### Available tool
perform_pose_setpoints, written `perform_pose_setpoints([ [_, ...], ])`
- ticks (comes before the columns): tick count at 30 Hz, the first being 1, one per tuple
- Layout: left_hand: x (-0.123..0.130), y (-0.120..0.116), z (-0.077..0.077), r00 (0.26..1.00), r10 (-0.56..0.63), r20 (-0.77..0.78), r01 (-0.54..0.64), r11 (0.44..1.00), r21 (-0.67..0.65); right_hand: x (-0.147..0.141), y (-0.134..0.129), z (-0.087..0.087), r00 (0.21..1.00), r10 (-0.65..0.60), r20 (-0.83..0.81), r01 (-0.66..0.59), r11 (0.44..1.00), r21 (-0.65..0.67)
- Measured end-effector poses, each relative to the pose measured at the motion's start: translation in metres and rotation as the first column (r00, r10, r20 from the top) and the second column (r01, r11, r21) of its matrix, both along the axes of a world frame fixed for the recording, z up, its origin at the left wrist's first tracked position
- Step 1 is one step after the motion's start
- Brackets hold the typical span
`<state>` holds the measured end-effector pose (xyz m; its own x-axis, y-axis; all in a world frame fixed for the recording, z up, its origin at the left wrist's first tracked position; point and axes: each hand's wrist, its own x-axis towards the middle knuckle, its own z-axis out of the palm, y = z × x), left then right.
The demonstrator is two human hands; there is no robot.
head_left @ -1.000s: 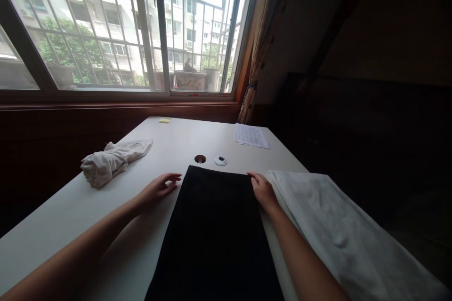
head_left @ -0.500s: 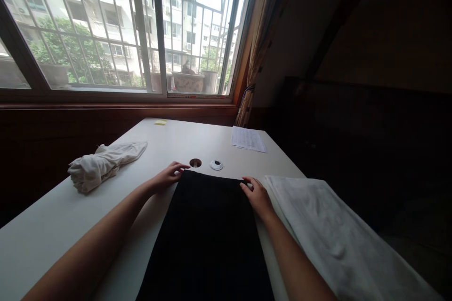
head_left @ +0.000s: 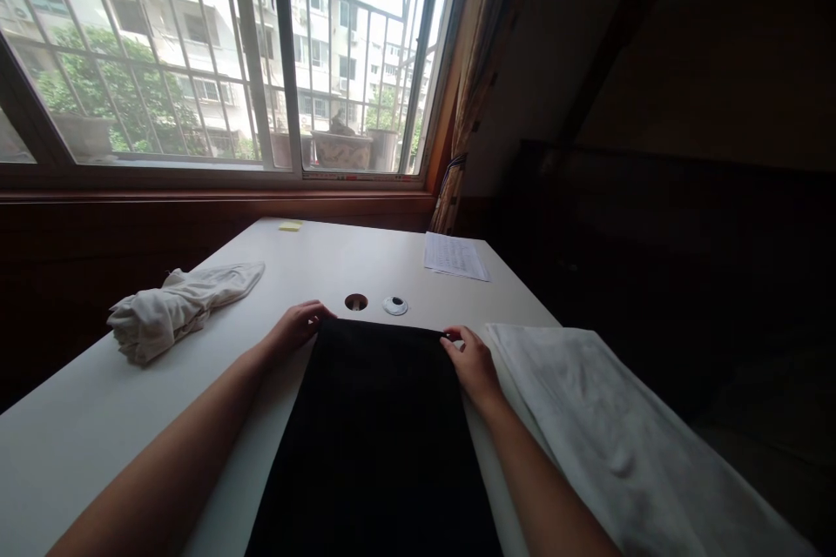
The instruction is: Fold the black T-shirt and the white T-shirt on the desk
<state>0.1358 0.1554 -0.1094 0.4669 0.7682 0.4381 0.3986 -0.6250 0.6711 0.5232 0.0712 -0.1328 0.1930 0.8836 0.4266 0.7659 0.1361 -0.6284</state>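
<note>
A long piece of black cloth (head_left: 379,435) lies flat across the white table and runs out of view toward me. At its far left corner my left hand (head_left: 301,322) has its fingers closed on the edge. My right hand (head_left: 468,359) pinches the far right corner between thumb and fingers. Between the two hands the far edge stretches almost straight. To the right of my right forearm lies a light grey-white cloth (head_left: 607,418), spread flat with a few creases. Which garment the black cloth is, I cannot make out.
On the left of the white table (head_left: 78,435) rests a crumpled beige cloth (head_left: 176,309). Past the black cloth are a round cable hole (head_left: 356,303) and a loose round cover (head_left: 395,305). Printed papers (head_left: 455,257) and a yellow note (head_left: 290,226) lie farther back, below the window.
My left hand has shifted slightly left and toward me with its corner of the black cloth, and the far edge looks straighter. My right hand keeps its corner. The view has turned slightly right.
</note>
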Motion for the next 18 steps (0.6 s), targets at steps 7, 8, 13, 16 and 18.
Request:
perform_pose_setpoints([
  [7, 0.031, -0.026, 0.033, 0.989, 0.117, -0.095, -0.083, 0.95, 0.302, -0.013, -0.009, 0.015, 0.991, -0.021, 0.133, 0.007, 0.994, 0.107],
  [8, 0.042, -0.033, 0.035, 0.978, 0.103, -0.181, -0.042, 0.948, 0.316, -0.018, -0.012, 0.019, 0.988, 0.0, 0.154, -0.018, 0.993, 0.116],
  [13, 0.092, -0.065, 0.007, 0.851, 0.056, -0.523, 0.115, 0.95, 0.29, -0.049, -0.028, 0.029, 0.894, 0.278, 0.353, -0.294, 0.956, -0.009],
  [16, 0.094, -0.067, -0.012, 0.818, 0.051, -0.572, 0.111, 0.963, 0.245, -0.059, -0.033, 0.024, 0.822, 0.389, 0.415, -0.321, 0.92, -0.226],
  [18, 0.086, -0.061, -0.017, 0.81, 0.063, -0.583, 0.08, 0.973, 0.217, -0.059, -0.033, 0.02, 0.82, 0.387, 0.421, -0.27, 0.911, -0.311],
])
